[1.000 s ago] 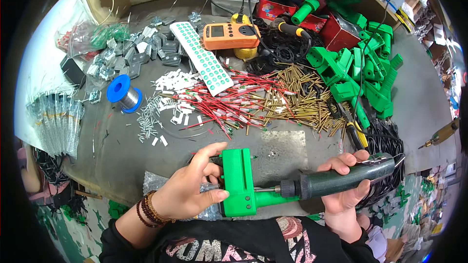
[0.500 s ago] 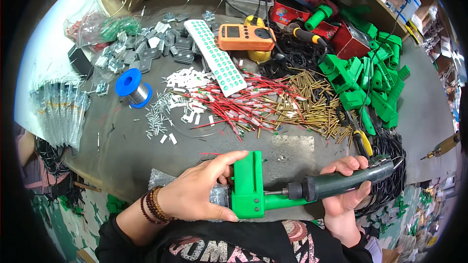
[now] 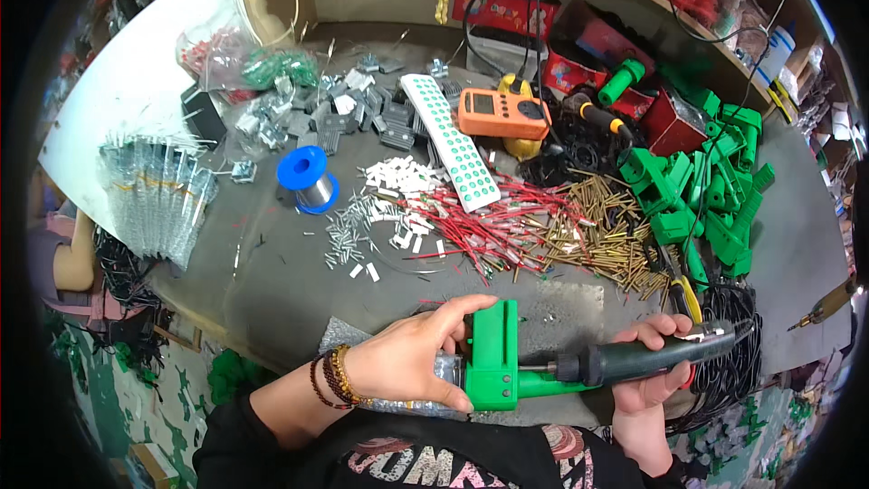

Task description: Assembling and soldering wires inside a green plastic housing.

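Observation:
My left hand [image 3: 398, 369] is closed round the left side of a green plastic housing [image 3: 492, 358] near the table's front edge, thumb below and fingers behind. A clear, bubble-wrapped part [image 3: 412, 406] runs under that hand to the housing. My right hand [image 3: 652, 391] grips a dark electric screwdriver [image 3: 638, 360], held almost level. Its shaft reaches left to the housing's right side; the tip's exact contact is hidden. A green handle-like bar [image 3: 548, 386] sticks out from the housing beneath the screwdriver.
Beyond my hands lie red wires [image 3: 493, 235], brass-coloured tubes [image 3: 602, 226], screws [image 3: 348, 235] and white pieces [image 3: 398, 177]. A blue solder spool [image 3: 308, 179] stands left of them. An orange meter [image 3: 502, 114] is behind; green housings [image 3: 724, 181] are heaped right, above black cables [image 3: 724, 317].
The whole view has shifted, so the table's contents appear further right and slightly lower. Both hands keep their holds, with the screwdriver still against the housing's side.

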`<state>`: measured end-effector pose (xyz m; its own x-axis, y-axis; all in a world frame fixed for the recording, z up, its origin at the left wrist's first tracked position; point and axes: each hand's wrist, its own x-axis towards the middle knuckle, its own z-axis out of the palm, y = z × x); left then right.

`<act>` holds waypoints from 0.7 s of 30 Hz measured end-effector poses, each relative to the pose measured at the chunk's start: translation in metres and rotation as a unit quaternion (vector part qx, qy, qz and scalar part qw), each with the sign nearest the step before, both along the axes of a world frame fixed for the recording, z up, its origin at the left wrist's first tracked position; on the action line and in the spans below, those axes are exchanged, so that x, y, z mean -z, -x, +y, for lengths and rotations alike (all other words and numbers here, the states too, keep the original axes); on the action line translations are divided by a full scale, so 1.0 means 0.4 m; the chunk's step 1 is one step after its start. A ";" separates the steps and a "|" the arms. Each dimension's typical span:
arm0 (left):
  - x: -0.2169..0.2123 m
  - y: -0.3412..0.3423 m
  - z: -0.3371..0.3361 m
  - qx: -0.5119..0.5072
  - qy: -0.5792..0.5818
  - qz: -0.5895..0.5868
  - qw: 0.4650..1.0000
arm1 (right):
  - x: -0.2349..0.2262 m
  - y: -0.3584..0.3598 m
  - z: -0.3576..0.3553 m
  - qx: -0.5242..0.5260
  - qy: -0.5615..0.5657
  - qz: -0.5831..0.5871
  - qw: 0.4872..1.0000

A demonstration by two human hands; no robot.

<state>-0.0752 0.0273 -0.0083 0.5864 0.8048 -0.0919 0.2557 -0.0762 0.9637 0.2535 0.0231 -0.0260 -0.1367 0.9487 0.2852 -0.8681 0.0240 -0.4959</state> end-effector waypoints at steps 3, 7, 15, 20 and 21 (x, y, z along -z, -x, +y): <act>0.002 0.002 -0.019 -0.017 -0.028 0.025 0.999 | -0.043 -0.026 -0.015 -0.031 -0.046 -0.025 0.998; -0.044 0.025 0.004 -0.036 -0.094 0.092 0.991 | -0.158 -0.211 -0.020 0.012 -0.169 -0.084 0.982; -0.031 -0.017 0.400 -0.358 -0.144 0.344 0.856 | -0.142 -0.570 0.174 0.425 -0.107 -0.834 0.335; 0.003 0.019 0.368 -0.406 -0.190 0.211 0.869 | -0.161 -0.358 0.130 0.374 -0.107 -0.800 0.457; -0.031 0.020 0.322 -0.385 -0.214 0.146 0.886 | -0.178 -0.313 0.101 0.338 -0.116 -0.789 0.499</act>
